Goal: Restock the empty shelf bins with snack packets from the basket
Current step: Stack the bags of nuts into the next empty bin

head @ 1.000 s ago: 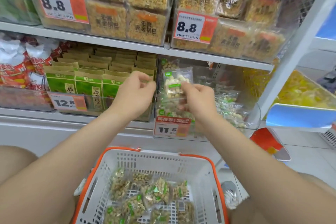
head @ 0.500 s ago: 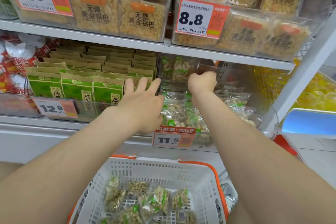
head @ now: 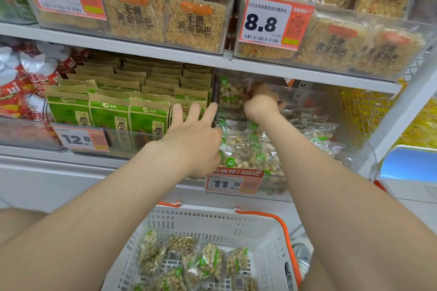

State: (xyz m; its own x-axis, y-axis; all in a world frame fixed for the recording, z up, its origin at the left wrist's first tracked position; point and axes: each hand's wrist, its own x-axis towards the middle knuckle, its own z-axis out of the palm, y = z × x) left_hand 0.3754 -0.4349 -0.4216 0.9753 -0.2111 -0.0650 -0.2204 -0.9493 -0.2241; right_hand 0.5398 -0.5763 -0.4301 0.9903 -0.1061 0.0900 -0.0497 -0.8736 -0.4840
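Observation:
A clear shelf bin with an 11.5 price tag holds a pile of clear nut snack packets. My right hand reaches deep into the bin, its fingers curled on a snack packet that stands upright at the back left. At the bin's left wall my left hand has its fingers spread straight and holds nothing. Below, a white basket with an orange rim contains several more of these packets.
Green and brown paper packs fill the bin to the left, behind a 12.8 tag. Red and white bags lie at the far left. Bins of rice crust packs stand on the shelf above. A blue tray sits at the right.
My right hand has carried the packet from the bin's front to its back. My left hand let go of the packet and spread its fingers. The view moved closer to the shelf.

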